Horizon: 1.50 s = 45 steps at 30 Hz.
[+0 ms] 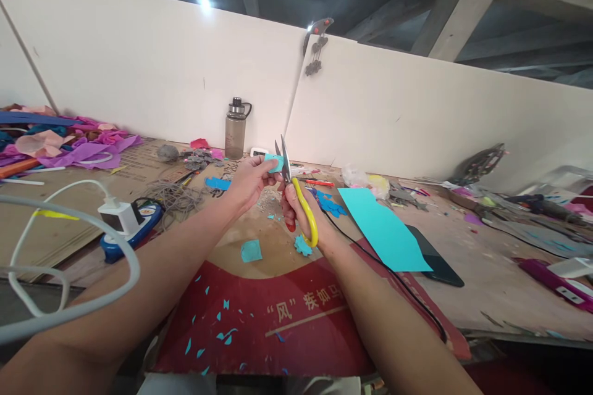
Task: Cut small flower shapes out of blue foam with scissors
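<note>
Between the fingertips of my left hand [252, 184] is a small piece of turquoise paper [274, 163]. My right hand [299, 207] grips a pair of scissors [303, 203] with yellow handles. Their blades are parted and point upward, right beside the paper's right edge; I cannot tell whether they touch it. Below my hands lie a loose turquoise paper piece [251, 251] and a scallop-edged turquoise cutout [303, 245]. A large turquoise sheet [382, 228] lies to the right, partly over a dark flat tablet-like device [438, 259].
A red and tan cardboard sheet [250, 321] bears scattered turquoise scraps. A bottle [235, 129] stands by the white partition [152, 74]. At left are a blue power strip [132, 231], white cable [92, 222] and colourful scraps [92, 148]. A black cable [389, 281] crosses beside my right arm.
</note>
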Each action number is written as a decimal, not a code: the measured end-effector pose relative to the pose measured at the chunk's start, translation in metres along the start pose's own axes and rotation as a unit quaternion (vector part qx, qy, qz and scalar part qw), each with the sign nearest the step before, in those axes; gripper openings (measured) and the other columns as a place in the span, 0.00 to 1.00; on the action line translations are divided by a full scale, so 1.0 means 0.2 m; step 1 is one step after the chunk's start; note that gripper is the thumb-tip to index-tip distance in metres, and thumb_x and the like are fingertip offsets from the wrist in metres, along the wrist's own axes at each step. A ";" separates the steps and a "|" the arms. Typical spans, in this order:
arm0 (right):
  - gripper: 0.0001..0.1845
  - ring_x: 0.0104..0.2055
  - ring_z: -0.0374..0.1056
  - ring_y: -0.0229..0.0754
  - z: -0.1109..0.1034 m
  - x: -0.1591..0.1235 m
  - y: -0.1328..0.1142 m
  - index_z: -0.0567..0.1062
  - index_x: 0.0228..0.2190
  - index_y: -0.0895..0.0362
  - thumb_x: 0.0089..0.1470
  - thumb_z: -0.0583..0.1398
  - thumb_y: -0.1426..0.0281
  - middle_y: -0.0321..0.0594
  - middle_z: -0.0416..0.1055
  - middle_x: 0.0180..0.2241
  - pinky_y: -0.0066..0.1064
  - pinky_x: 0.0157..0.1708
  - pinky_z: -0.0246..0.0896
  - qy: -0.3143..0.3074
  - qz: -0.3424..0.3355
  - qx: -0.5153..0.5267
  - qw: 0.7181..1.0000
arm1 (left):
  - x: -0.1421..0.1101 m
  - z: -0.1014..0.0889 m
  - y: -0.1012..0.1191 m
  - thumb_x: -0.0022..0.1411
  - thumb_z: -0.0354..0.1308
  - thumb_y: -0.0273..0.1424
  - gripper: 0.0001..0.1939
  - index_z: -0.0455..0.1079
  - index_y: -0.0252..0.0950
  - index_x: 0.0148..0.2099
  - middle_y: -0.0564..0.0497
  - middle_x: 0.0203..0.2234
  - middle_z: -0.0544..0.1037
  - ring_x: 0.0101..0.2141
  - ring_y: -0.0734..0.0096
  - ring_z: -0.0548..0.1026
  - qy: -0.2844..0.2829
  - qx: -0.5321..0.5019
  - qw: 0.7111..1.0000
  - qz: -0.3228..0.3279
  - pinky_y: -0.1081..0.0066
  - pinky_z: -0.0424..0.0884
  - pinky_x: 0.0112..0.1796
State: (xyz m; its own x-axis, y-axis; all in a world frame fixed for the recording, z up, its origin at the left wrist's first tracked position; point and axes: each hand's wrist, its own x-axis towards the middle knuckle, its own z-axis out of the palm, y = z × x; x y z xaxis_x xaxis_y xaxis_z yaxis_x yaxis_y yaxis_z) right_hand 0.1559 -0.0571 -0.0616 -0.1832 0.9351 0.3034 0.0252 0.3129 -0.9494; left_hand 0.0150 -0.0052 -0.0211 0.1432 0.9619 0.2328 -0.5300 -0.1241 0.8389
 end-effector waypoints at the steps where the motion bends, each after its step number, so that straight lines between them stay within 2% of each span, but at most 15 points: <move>1: 0.34 0.20 0.50 0.33 0.00 0.00 0.00 0.64 0.35 0.50 0.56 0.63 0.33 0.27 0.56 0.24 0.25 0.16 0.52 0.001 -0.001 0.001 1.000 | 0.00 0.00 0.00 0.53 0.76 0.25 0.13 0.73 0.33 0.28 0.51 0.22 0.77 0.21 0.78 0.72 -0.001 0.000 1.000 -0.001 0.73 0.63 0.26; 10: 0.36 0.19 0.51 0.32 -0.02 0.01 0.04 0.64 0.38 0.50 0.56 0.62 0.31 0.26 0.55 0.25 0.26 0.15 0.51 0.008 0.002 -0.003 1.000 | 0.01 -0.01 0.00 0.53 0.76 0.26 0.13 0.73 0.33 0.28 0.50 0.22 0.78 0.22 0.78 0.72 -0.003 0.005 1.000 0.001 0.73 0.64 0.26; 15: 0.38 0.19 0.52 0.32 -0.02 0.00 0.04 0.64 0.37 0.50 0.55 0.61 0.29 0.25 0.55 0.24 0.26 0.14 0.51 0.007 0.012 -0.001 1.000 | 0.00 -0.01 0.01 0.56 0.73 0.24 0.12 0.72 0.33 0.28 0.53 0.21 0.74 0.21 0.80 0.69 -0.001 0.017 1.000 0.004 0.76 0.65 0.25; 21: 0.40 0.19 0.52 0.32 -0.02 0.01 0.04 0.65 0.38 0.51 0.51 0.62 0.28 0.25 0.56 0.24 0.26 0.14 0.51 0.005 0.016 0.005 1.000 | 0.00 -0.01 0.02 0.53 0.75 0.25 0.12 0.72 0.33 0.29 0.54 0.22 0.75 0.21 0.82 0.69 0.001 0.013 1.000 0.000 0.77 0.65 0.25; 25: 0.38 0.18 0.52 0.32 -0.02 0.01 0.04 0.65 0.37 0.50 0.52 0.63 0.29 0.26 0.57 0.23 0.26 0.14 0.51 0.007 0.022 0.001 1.000 | 0.01 -0.02 0.01 0.54 0.73 0.25 0.11 0.72 0.32 0.29 0.54 0.22 0.74 0.21 0.82 0.69 -0.005 0.009 1.000 0.004 0.77 0.64 0.25; 33: 0.37 0.18 0.48 0.31 -0.01 0.00 0.03 0.63 0.37 0.50 0.53 0.64 0.31 0.24 0.54 0.22 0.25 0.14 0.48 0.004 0.040 0.007 0.999 | 0.03 -0.04 -0.01 0.49 0.78 0.31 0.16 0.74 0.33 0.30 0.53 0.23 0.76 0.22 0.81 0.70 -0.008 0.011 1.000 0.024 0.76 0.66 0.27; 41: 0.35 0.19 0.51 0.32 -0.01 -0.01 0.00 0.63 0.36 0.50 0.55 0.63 0.33 0.25 0.55 0.24 0.27 0.16 0.51 -0.007 0.028 -0.019 0.999 | 0.03 -0.03 0.02 0.52 0.76 0.27 0.14 0.72 0.33 0.28 0.54 0.22 0.76 0.21 0.81 0.70 0.021 0.010 1.000 0.006 0.76 0.64 0.25; 45: 0.34 0.19 0.53 0.33 -0.01 -0.01 -0.01 0.63 0.36 0.50 0.56 0.63 0.34 0.26 0.56 0.24 0.28 0.16 0.54 -0.009 0.019 -0.036 0.999 | 0.02 -0.03 0.03 0.51 0.77 0.28 0.14 0.72 0.32 0.28 0.54 0.21 0.75 0.21 0.81 0.70 0.007 0.017 1.000 0.004 0.76 0.64 0.25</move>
State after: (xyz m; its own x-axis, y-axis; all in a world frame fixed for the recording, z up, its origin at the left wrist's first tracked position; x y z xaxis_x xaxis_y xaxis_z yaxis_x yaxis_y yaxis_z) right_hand 0.1585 -0.0581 -0.0607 -0.1992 0.9433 0.2656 0.1026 0.2896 -0.9516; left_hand 0.0070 0.0001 -0.0183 0.1269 0.9643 0.2325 -0.5018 -0.1398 0.8536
